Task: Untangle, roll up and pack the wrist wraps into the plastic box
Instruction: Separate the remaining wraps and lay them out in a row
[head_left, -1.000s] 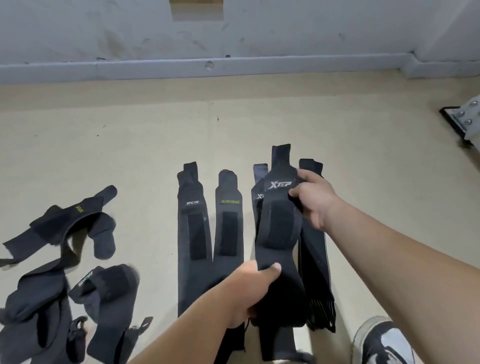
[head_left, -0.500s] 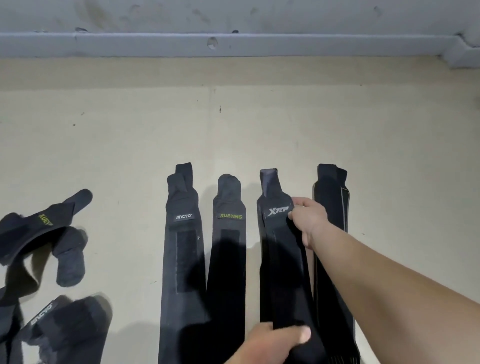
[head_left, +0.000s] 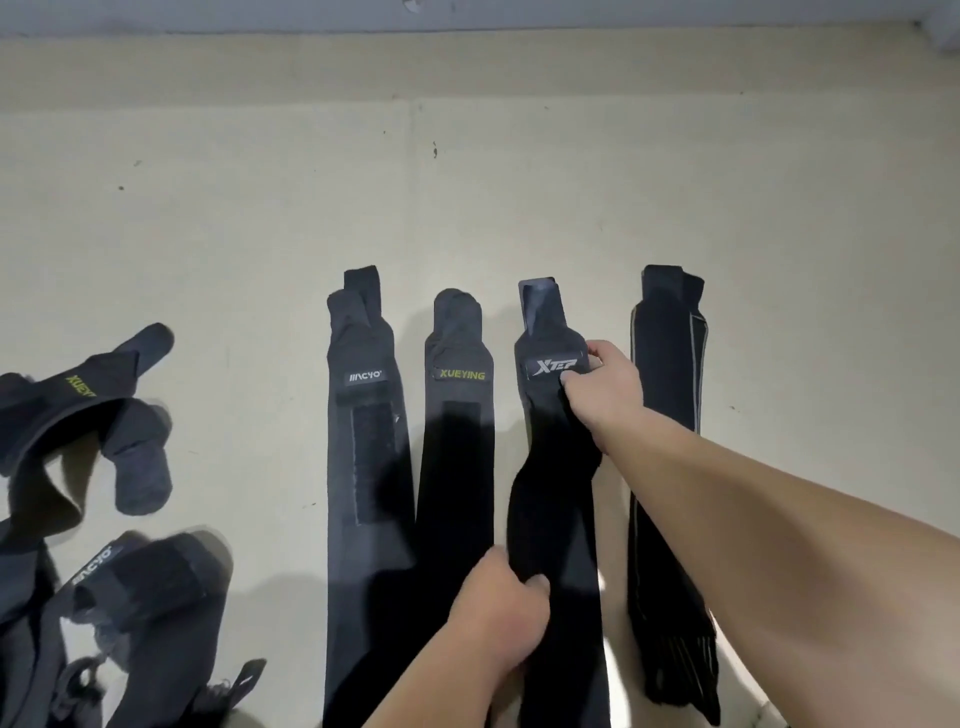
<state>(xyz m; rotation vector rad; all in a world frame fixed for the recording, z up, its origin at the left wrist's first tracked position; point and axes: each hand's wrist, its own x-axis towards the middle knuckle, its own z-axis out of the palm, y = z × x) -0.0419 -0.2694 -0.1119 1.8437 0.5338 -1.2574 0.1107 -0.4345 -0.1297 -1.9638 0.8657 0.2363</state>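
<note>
Both hands grasp the XTEP wrap (head_left: 553, 426) — third of four laid straight on the floor (head_left: 519, 208). The right hand (head_left: 605, 392) pinches its label end; the left hand (head_left: 501, 613) grips lower down.

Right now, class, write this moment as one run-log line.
left hand grips XTEP wrap | right hand pinches its label end | tangled pile at left

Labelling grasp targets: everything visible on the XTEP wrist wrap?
The XTEP wrap is a long black fabric strap, third from left in a row of four on the floor. A narrower tab forms its far end, with a white XTEP logo below. It lies nearly straight, slightly buckled mid-length. The right hand pinches it beside the logo; the left hand grips its near part.
</note>
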